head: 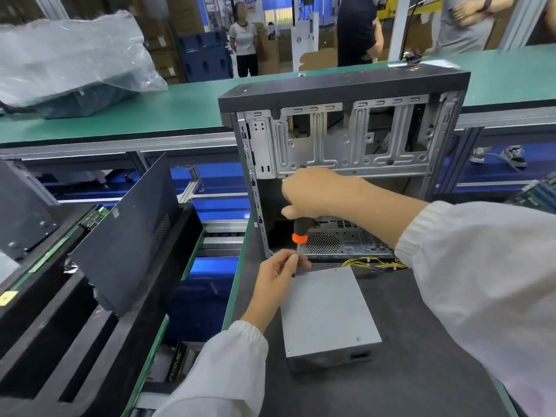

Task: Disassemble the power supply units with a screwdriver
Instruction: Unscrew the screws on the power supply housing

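Grey sheet metal forms the power supply unit (329, 316), which is laid flat on the dark surface (421, 371) near the middle of the scene, just in front of the opened computer case (340, 152) that stands upright at the far side of it. A bundle of yellow and black cables (376, 262) is seen running from the far right corner of the unit toward the case. A screwdriver (301, 233) with a black handle and an orange collar is held upright over the far left corner of the unit; its handle is gripped from above by the right hand (313, 194), while its thin shaft is pinched and steadied low down by the fingers of the left hand (278, 273). The tip is hidden behind those fingers, so it cannot be told whether it is seated in a screw. The unit is judged to have been taken out of the case already, and the opening of its own cover appears to be only at its start: screws are still visible at the near left corner (288, 351) and the near right corner (358, 338), and the lid is still seated flat. The removal of the remaining screws and the lifting of the cover are thought to be left. A detached dark side panel (129, 236) is propped at the left.
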A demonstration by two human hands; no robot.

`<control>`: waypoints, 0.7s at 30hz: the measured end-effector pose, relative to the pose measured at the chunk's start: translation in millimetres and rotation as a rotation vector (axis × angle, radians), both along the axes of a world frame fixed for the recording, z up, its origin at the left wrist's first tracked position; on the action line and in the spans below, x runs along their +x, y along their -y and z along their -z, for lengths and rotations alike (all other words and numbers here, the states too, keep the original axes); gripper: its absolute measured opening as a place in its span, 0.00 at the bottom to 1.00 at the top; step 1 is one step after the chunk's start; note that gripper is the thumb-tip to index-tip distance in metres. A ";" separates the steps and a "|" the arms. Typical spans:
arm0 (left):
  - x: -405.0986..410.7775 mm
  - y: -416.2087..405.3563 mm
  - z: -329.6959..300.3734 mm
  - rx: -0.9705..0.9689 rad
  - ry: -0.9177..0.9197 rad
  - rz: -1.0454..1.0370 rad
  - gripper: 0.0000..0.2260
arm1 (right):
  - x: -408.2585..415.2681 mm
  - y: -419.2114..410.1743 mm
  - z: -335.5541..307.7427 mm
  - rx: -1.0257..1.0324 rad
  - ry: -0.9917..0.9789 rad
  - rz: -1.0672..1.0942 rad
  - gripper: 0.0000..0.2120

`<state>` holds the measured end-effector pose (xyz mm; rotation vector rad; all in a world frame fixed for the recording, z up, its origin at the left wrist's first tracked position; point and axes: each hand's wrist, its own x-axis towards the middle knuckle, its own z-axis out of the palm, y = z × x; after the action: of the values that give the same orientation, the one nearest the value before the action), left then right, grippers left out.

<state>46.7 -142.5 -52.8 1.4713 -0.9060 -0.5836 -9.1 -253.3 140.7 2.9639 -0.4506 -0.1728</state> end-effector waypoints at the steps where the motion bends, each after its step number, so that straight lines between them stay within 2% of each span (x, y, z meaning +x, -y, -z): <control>1: 2.1 -0.5 -1.5 -0.006 -0.002 0.022 0.10 | 0.5 -0.6 0.0 0.019 -0.005 -0.040 0.15; 6: 6.1 -2.8 -2.1 -0.004 -0.021 0.052 0.11 | 3.9 -2.0 -8.2 0.090 -0.073 -0.182 0.09; 7: 5.9 -2.7 -1.5 -0.004 -0.034 0.048 0.11 | 4.1 -1.1 -11.5 0.108 -0.111 -0.200 0.10; 10: 5.0 -2.2 -0.9 -0.008 -0.053 0.037 0.11 | 1.8 3.5 -19.0 0.191 -0.197 -0.178 0.23; 14: 4.2 -2.8 -0.6 -0.012 -0.037 0.033 0.11 | -2.4 -0.6 -20.9 0.230 -0.064 0.034 0.32; 16: 4.1 -3.0 0.4 -0.007 -0.048 0.027 0.11 | -1.4 -5.5 -17.4 0.191 -0.095 0.102 0.35; 21: 8.5 -3.6 -0.6 -0.013 -0.083 0.064 0.09 | 2.9 -8.6 -10.3 -0.049 -0.061 -0.044 0.23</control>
<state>55.2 -138.9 -52.2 1.4002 -0.8934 -0.6799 -6.2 -244.7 151.0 2.9089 -0.3759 -0.2433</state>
